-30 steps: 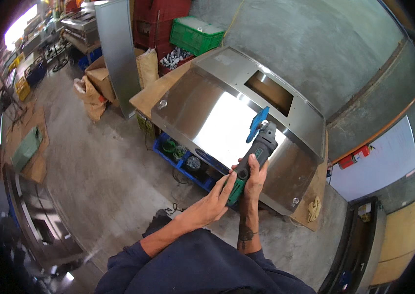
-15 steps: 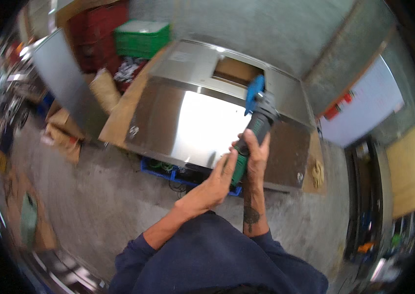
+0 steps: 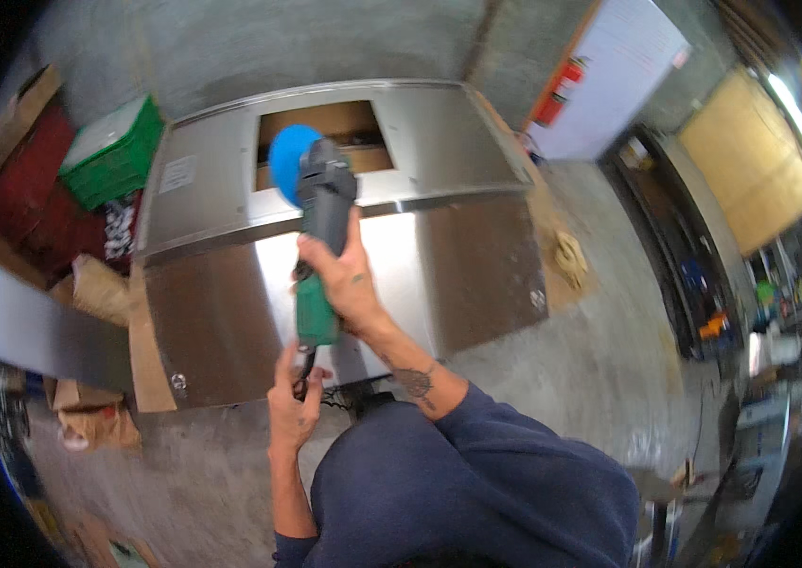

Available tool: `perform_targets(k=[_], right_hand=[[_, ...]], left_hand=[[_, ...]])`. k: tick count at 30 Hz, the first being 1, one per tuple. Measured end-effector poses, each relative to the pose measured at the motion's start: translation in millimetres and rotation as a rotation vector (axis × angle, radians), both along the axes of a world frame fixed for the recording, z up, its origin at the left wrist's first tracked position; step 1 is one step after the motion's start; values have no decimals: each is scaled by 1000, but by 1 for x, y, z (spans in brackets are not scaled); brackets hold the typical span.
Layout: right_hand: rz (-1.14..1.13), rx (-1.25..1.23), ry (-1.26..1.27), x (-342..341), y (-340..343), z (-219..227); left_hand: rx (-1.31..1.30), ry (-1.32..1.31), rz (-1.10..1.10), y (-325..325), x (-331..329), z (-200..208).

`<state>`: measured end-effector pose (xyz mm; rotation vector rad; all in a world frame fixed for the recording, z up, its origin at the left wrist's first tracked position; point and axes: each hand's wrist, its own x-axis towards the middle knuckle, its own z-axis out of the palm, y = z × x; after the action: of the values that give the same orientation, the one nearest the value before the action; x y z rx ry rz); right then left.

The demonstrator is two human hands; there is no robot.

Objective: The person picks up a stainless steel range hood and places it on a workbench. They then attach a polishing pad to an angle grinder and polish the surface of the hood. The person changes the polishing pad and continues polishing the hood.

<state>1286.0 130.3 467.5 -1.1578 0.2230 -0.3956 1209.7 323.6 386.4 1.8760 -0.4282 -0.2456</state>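
Observation:
My right hand [image 3: 353,282] is wrapped round the body of a green and black angle grinder [image 3: 316,317], held up over a stainless steel cabinet [image 3: 481,270]. A round blue disc [image 3: 291,163] sits on the grinder's head at the far end, in front of a rectangular opening [image 3: 372,123] in the steel. Below the grinder's rear end, my left hand [image 3: 294,407] has its fingers and thumb about the black power cord [image 3: 309,363]. The disc is apart from the steel as far as I can see.
Cardboard [image 3: 150,360] sticks out under the cabinet. Left stand a green crate [image 3: 117,156], red crates [image 3: 36,204] and a leaning metal sheet [image 3: 41,317]. Right are a work glove [image 3: 569,257], a fire extinguisher [image 3: 560,90] against a white board, and a black shelf [image 3: 670,246].
My view has swung to the right. My left hand has gone from the grinder's green handle down to the cord at its rear end. My right hand still holds the grinder.

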Motion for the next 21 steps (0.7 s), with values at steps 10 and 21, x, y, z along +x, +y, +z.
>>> perform_targets(k=[10, 21], right_hand=[[204, 46, 63, 124, -93, 98], [510, -318, 265, 321, -114, 130]], left_hand=[[214, -236, 917, 132, -39, -85], [218, -85, 1277, 217, -7, -92]])
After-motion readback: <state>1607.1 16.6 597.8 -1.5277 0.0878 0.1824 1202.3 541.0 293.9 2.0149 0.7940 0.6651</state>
